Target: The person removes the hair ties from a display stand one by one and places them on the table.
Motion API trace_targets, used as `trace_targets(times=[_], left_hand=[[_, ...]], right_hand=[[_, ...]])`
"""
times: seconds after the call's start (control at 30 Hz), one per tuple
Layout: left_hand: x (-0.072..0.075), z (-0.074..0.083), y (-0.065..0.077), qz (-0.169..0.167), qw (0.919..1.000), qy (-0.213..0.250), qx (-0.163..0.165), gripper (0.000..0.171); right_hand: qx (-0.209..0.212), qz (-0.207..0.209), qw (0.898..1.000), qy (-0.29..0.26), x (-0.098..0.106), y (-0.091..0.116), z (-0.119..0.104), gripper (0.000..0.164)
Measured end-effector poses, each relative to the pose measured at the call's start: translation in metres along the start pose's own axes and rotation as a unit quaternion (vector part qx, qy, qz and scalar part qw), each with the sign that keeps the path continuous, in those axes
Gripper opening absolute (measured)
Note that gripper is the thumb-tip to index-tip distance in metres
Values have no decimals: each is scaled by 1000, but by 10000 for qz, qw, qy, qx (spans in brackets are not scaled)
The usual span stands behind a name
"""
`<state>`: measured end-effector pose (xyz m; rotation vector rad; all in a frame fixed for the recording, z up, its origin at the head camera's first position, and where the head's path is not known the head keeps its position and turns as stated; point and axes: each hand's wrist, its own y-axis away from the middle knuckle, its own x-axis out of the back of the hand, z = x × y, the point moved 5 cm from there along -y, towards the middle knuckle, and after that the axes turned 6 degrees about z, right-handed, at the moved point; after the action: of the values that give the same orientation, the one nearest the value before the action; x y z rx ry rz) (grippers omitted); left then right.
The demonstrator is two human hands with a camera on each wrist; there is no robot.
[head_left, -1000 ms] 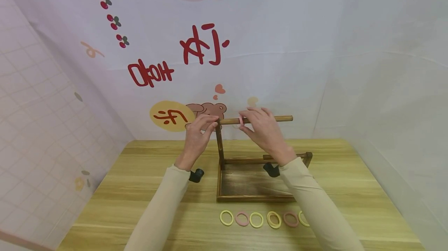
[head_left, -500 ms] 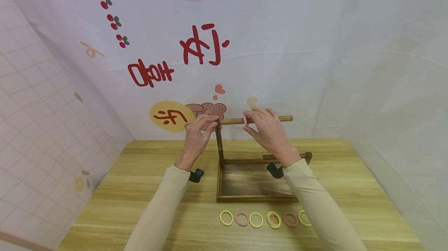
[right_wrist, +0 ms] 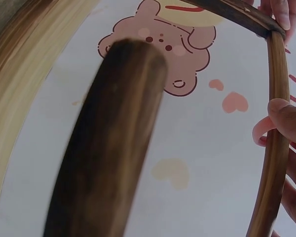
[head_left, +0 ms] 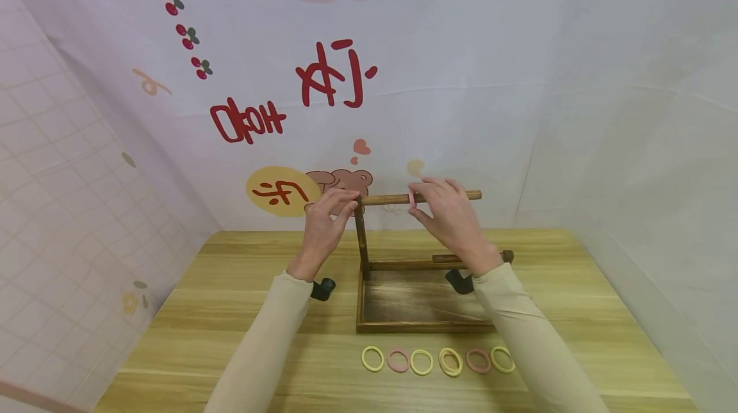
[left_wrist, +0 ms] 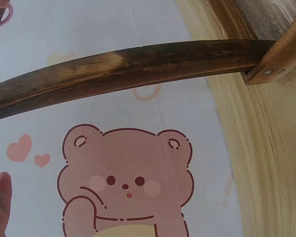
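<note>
A dark wooden rack has an upright post (head_left: 361,240) and a horizontal rod (head_left: 383,200) jutting right from its top. My left hand (head_left: 325,224) holds the corner where post and rod meet, thumb and fingers pinched there. Around the rod hangs a pink ring (head_left: 412,200), which my right hand (head_left: 452,218) pinches between thumb and fingers partway along. The right wrist view shows the thumb on that ring (right_wrist: 260,131), and left fingertips (right_wrist: 284,12) at the corner. In the left wrist view the post (left_wrist: 138,61) crosses the frame, with one left finger (left_wrist: 4,192) at the lower left.
The rack's shallow tray base (head_left: 426,326) stands on the wooden table (head_left: 248,310). A shorter, lower rod (head_left: 446,259) sits at its right, partly behind my right arm. Several yellow and pink rings, including a yellow ring (head_left: 373,358), lie in a row in front. A printed cloth (head_left: 450,131) hangs behind.
My right hand has slid the pink ring to the right along the rod, toward its free end. The left hand has stayed at the corner.
</note>
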<state>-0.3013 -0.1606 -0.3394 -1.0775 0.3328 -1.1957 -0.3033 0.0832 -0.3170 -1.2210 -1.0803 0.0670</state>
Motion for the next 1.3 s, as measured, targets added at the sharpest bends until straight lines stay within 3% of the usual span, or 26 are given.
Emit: trace_targets(times=[0.43,1.3], left_hand=[[0,0,0,116,9998,-96,-118,21],[-1,-1,0,34,10000,-53,43,20]], right_hand=[[-68,-29,9999,82,5,6,7,50],[-266,20,9995,185,14,15,25,51]])
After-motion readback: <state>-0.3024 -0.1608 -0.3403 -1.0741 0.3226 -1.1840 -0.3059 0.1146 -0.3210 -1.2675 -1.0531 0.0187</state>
